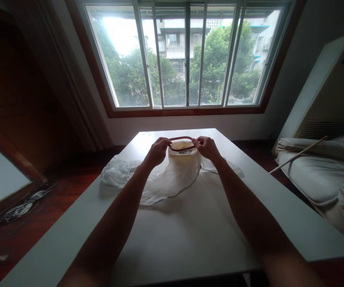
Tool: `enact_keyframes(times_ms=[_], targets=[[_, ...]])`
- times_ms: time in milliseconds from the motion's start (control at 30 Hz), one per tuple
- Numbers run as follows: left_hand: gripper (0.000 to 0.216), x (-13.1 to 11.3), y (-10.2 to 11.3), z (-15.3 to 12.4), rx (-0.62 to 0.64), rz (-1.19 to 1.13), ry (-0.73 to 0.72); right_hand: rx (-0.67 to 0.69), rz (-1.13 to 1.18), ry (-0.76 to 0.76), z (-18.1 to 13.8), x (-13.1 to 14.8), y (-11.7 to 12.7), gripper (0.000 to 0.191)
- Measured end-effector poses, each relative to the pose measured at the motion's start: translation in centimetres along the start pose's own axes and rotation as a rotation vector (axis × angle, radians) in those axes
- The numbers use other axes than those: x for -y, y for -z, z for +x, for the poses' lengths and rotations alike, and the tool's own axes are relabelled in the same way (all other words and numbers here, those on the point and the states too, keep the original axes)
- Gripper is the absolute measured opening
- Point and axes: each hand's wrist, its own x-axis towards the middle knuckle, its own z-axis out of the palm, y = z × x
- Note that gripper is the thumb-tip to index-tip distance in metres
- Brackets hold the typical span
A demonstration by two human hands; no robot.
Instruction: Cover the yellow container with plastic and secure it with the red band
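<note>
Both my hands hold a dark reddish-brown ring (181, 150), one at each side, over the mouth of a pale yellowish bin (186, 143). The fingers of my left hand (159, 151) pinch its left end. At the right end, my right hand (206, 146) grips it between thumb and fingers. A thin, translucent white plastic bag (169, 181) hangs round the bin and spreads over the tabletop, bunched up on the left. One edge of the bag shows as a dark line. Whether the ring touches the bin's rim, I cannot tell.
The white table (184, 235) reaches toward the wall under a wide window (186, 59). On the right stand a padded seat (312, 171) with a thin stick (297, 154) leaning over it and a tall pale appliance (318, 83). Cables (22, 209) lie on the floor at left.
</note>
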Motion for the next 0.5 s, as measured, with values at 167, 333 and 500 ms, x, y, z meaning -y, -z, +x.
enact_keyframes(times_ms=[167, 333, 500], targets=[[0.041, 0.9, -0.7, -0.6, 0.102, -0.079, 0.182, 0.133, -0.098, 0.061, -0.3, 0.3, 0.8, 0.029], [0.037, 0.9, -1.4, -1.0, 0.128, -0.165, 0.277, -0.032, -0.068, 0.072, 0.0, -0.3, 0.1, 0.026], [0.025, 0.3, -1.6, -1.2, 0.130, -0.199, 0.316, 0.067, 0.064, 0.195, 0.1, -1.6, -1.5, 0.035]])
